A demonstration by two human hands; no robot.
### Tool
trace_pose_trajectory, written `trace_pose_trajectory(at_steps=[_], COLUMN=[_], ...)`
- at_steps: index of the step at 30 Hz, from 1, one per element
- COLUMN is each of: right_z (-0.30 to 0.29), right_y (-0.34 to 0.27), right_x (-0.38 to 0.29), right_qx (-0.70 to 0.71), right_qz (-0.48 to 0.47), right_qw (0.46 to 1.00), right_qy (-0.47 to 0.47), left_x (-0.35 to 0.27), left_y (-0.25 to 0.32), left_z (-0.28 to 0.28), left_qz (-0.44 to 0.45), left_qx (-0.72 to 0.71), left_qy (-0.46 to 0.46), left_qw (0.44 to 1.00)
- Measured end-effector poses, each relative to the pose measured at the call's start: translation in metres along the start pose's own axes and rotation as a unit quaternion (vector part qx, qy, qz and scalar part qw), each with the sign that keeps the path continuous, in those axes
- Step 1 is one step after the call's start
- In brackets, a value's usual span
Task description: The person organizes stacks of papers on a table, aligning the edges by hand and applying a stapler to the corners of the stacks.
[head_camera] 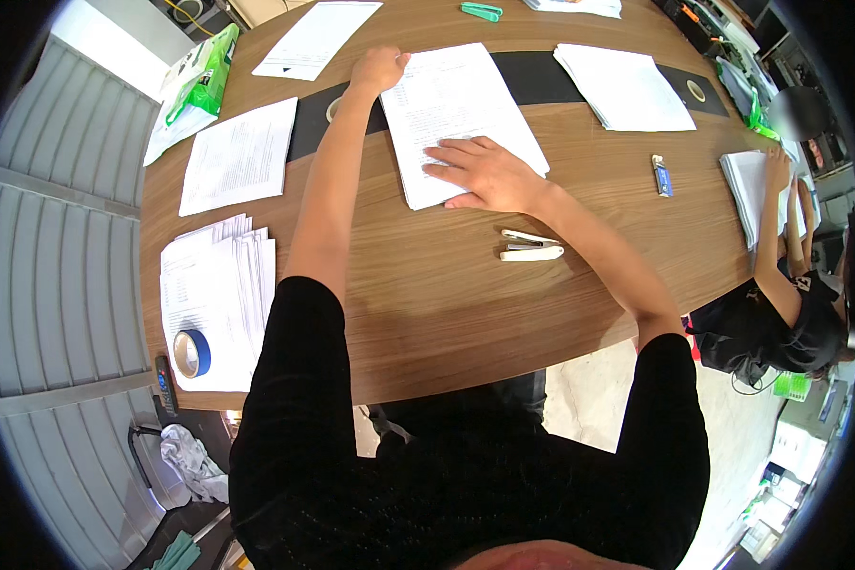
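Observation:
A stack of printed paper sheets (463, 92) lies slightly askew before me. My left hand (380, 69) is at its upper left corner, fingers curled; whether they pinch any sheets is hidden. Flat on the lower part of the same stack rests my right hand (486, 173), with its fingers spread and nothing held. Below that hand, a white stapler (532, 246) lies on its side with its arms apart.
Left are printed sheets (242, 157) and a paper pile (221, 285) bearing a blue tape roll (192, 353). Right lie another paper stack (627, 85), a small blue-and-white box (661, 176) and a seated person's hand (777, 167) on papers. A green stapler (482, 11) sits beyond.

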State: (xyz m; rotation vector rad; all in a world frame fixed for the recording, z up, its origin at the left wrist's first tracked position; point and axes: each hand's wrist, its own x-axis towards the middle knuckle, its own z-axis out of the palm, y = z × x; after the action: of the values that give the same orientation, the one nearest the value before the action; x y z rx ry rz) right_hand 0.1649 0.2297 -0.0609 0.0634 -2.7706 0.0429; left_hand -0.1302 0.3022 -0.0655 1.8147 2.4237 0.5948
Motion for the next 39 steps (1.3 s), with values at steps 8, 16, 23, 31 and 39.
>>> trace_pose_trajectory(at_steps=[8, 16, 23, 31, 39], right_z=[-0.008, -0.028, -0.042, 0.047, 0.085], right_y=[0.006, -0.028, -0.105, -0.192, -0.275], right_x=[-0.008, 0.008, 0.032, 0.232, 0.326], right_qx=[-0.028, 0.019, 0.122, 0.797, 0.773], right_qz=[0.006, 0.018, 0.067, 0.291, 0.447], right_qw=[1.000, 1.000, 0.987, 0.517, 0.447], right_qy=[-0.001, 0.012, 0.073, -0.115, -0.054], left_x=[0.010, -0.039, -0.325, -0.499, -0.524], left_y=[0.009, -0.018, 0.012, -0.141, -0.195], left_z=[-0.003, -0.020, -0.124, -0.187, -0.182], left_qz=[0.009, 0.084, 0.100, -0.247, -0.281], left_qx=[-0.007, -0.098, -0.029, 0.161, -0.022], left_qy=[-0.019, 0.189, 0.268, 0.326, 0.218], left_qw=[1.000, 0.973, 0.958, 0.898, 0.934])
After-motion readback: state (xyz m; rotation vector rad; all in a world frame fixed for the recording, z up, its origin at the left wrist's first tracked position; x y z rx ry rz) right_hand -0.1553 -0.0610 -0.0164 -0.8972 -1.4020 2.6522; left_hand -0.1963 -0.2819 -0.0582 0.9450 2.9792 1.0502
